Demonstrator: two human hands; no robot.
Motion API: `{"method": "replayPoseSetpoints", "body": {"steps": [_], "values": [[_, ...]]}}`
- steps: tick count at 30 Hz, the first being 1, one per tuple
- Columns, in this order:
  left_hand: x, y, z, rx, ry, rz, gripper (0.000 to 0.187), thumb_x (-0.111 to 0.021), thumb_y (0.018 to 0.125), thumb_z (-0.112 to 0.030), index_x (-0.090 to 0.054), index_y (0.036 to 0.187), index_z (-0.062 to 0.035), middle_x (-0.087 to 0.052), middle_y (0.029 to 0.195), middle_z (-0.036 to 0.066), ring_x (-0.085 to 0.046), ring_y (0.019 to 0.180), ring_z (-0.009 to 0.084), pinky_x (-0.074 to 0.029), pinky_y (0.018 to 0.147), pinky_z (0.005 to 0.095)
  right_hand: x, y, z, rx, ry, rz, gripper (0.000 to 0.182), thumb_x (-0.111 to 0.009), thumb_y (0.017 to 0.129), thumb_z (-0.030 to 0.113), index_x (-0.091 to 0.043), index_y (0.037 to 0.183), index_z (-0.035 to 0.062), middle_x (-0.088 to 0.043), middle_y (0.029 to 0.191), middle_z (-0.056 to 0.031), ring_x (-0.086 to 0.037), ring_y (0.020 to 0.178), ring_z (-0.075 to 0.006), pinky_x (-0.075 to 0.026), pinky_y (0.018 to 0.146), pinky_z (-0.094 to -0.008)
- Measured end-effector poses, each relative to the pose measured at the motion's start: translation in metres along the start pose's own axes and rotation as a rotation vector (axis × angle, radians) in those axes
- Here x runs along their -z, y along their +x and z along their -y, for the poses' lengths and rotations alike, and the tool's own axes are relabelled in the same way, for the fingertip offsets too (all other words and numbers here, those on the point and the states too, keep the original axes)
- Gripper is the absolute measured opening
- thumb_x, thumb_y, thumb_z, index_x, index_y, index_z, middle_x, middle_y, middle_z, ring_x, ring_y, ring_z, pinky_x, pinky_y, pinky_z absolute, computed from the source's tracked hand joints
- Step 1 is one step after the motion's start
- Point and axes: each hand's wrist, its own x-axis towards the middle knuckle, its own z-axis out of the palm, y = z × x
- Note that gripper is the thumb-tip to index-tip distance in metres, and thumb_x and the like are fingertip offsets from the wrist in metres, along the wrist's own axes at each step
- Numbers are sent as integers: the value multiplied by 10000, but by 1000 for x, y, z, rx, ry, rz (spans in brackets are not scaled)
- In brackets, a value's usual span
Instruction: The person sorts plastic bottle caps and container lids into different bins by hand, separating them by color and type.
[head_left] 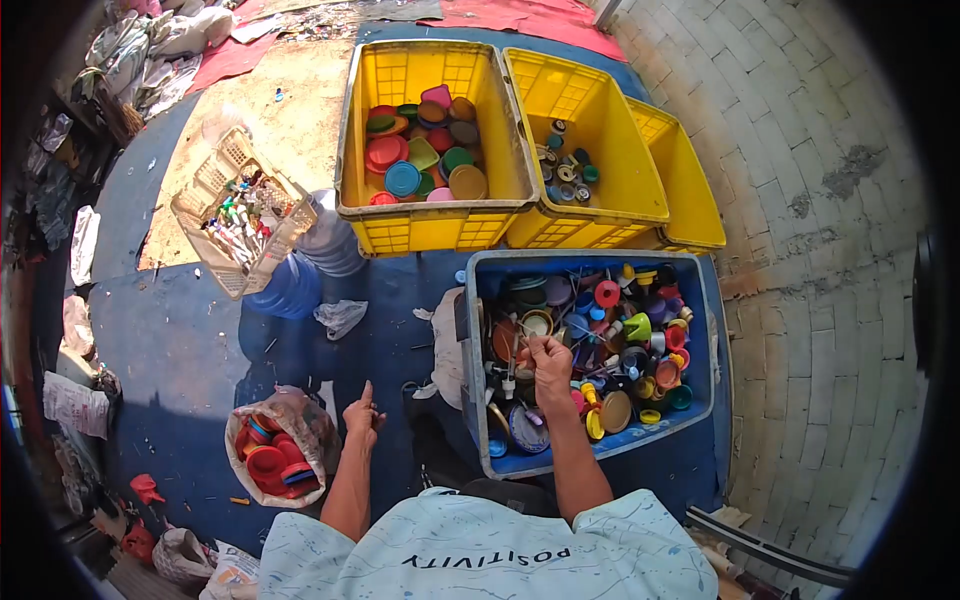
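Observation:
My right hand [549,372] is over the blue crate [590,262], its thumb and fingers closed in a pinch. A thin pale piece shows by the fingertips, too small to name. Under and around that hand lie mixed plastic lids and caps, among them a green cap [637,326], a red lid [607,293] and a tan lid [615,411]. My left hand [363,416] hovers above the blue floor sheet with its index finger stretched out and nothing visible in it. Beside it stands a whitish sack [318,425] with red lids [267,466] inside.
Yellow crates [436,232] stand beyond the blue crate; one holds colourful lids [403,178], another small caps [567,192]. At left, a cream basket [232,278] of small pieces rests on blue water jugs [290,288]. A plastic bag [341,318] lies nearby. A block wall [810,330] bounds the right.

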Motion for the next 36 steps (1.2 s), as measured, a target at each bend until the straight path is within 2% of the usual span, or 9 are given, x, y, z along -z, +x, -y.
{"method": "replayPoseSetpoints", "body": {"steps": [3, 6, 10, 16, 26, 30, 31, 34, 36], "values": [[26, -25, 58, 103, 20, -187, 561, -678, 807, -578, -393, 582, -151, -322, 476, -32, -344, 380, 115, -371, 393, 265, 57, -9, -8, -47, 11, -100, 301, -633, 927, 299, -586, 743, 65, -531, 578, 22, -436, 466, -48, -348, 463, -205], [20, -41, 86, 10, 11, -113, 587, -625, 815, -637, -344, 563, -187, -295, 478, -35, -304, 378, 120, -284, 393, 266, 101, -7, -5, -75, -18, -146, 382, -620, 927, 350, -528, 661, 92, -477, 542, 32, -425, 467, -48, -334, 463, -209], [-27, -59, 88, -315, -188, -45, 546, -628, 874, -526, -347, 553, -184, -308, 467, -27, -360, 386, 111, -344, 425, 265, 146, -3, 16, -24, 158, -38, 410, -602, 934, 354, -508, 623, 103, -472, 539, 23, -411, 483, -46, -336, 485, -219], [-106, -207, 95, -677, -413, -54, 491, -571, 938, -447, -452, 591, -121, -397, 481, -11, -427, 430, 104, -411, 460, 264, 244, 18, 43, 8, 108, 104, 391, -590, 938, 340, -503, 631, 114, -472, 544, 29, -417, 494, -47, -340, 501, -209], [-184, -258, 172, -645, -194, 166, 290, -586, 955, -318, -605, 821, -61, -451, 560, -45, -454, 496, 55, -415, 498, 229, 329, 25, 53, 107, -314, 128, 401, -582, 948, 315, -543, 641, 59, -514, 564, 23, -460, 504, -57, -347, 476, -229], [-186, -257, 162, -680, -138, 213, 210, -595, 953, -267, -625, 873, -75, -476, 602, -56, -456, 518, 37, -407, 520, 207, 306, 7, 48, 439, -702, 138, 326, -665, 875, 267, -591, 701, 1, -594, 576, -97, -541, 482, -181, -420, 499, -324], [-185, -258, 160, -679, -135, 226, 185, -599, 950, -250, -634, 898, -77, -488, 627, -61, -458, 534, 30, -401, 535, 197, 298, 1, 50, 417, -745, 225, 244, -708, 814, 222, -604, 743, 12, -627, 665, -137, -603, 595, -263, -464, 584, -364], [-180, -255, 159, -656, -127, 201, 169, -607, 945, -239, -636, 900, -78, -495, 635, -60, -453, 540, 27, -395, 533, 197, 275, -3, 36, 625, -1006, 494, 235, -722, 768, 192, -628, 912, 31, -656, 874, -138, -618, 839, -304, -473, 741, -394], [-178, -253, 160, -639, -106, 192, 147, -612, 937, -225, -631, 907, -83, -519, 658, -57, -457, 550, 27, -391, 541, 196, 256, -7, 32, 685, -1113, 605, 372, -730, 743, 192, -598, 1056, 43, -623, 1024, -136, -567, 985, -309, -444, 826, -412]]}}
